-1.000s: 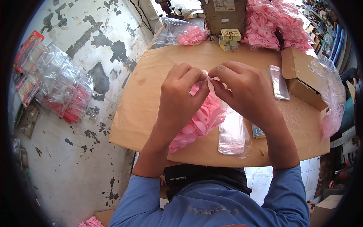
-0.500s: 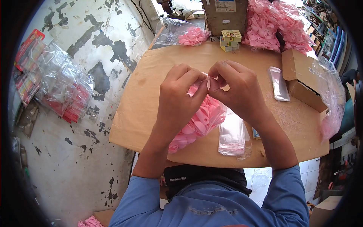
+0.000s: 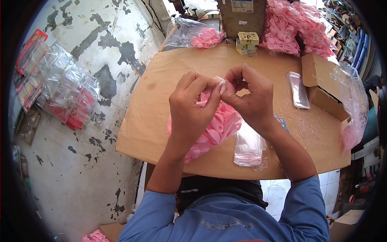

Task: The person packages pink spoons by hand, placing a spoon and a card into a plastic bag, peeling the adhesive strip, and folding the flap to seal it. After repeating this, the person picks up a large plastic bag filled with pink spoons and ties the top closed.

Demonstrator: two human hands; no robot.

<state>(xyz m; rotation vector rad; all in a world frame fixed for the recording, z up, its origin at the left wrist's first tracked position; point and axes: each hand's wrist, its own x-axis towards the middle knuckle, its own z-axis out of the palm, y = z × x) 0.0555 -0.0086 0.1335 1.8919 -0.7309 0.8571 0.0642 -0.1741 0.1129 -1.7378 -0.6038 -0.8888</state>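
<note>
My left hand (image 3: pixel 192 103) is closed, pinching a small clear plastic wrapper (image 3: pixel 222 82) that looks whitish at its edge, with something pink behind the fingers. My right hand (image 3: pixel 252 97) meets it at the fingertips, thumb and finger pinched on the wrapper's other side. Below the hands lies a heap of pink plastic pieces (image 3: pixel 217 129), rounded and some with small holes, partly hidden by my left arm. Beside the heap rests a stack of clear plastic sleeves (image 3: pixel 248 147). A blue-edged item (image 3: pixel 282 122) shows partly behind my right forearm.
An open cardboard box (image 3: pixel 324 86) stands at the right, next to another bundle of clear sleeves (image 3: pixel 298 90). Large bags of pink pieces (image 3: pixel 282 28) and small yellow boxes (image 3: pixel 246 41) sit at the back. Packaged goods (image 3: pixel 60 84) hang at the left wall.
My fingertips have shifted slightly, and more of the whitish wrapper edge shows between them. My right hand has opened its curl a little; more of the blue-edged item is visible.
</note>
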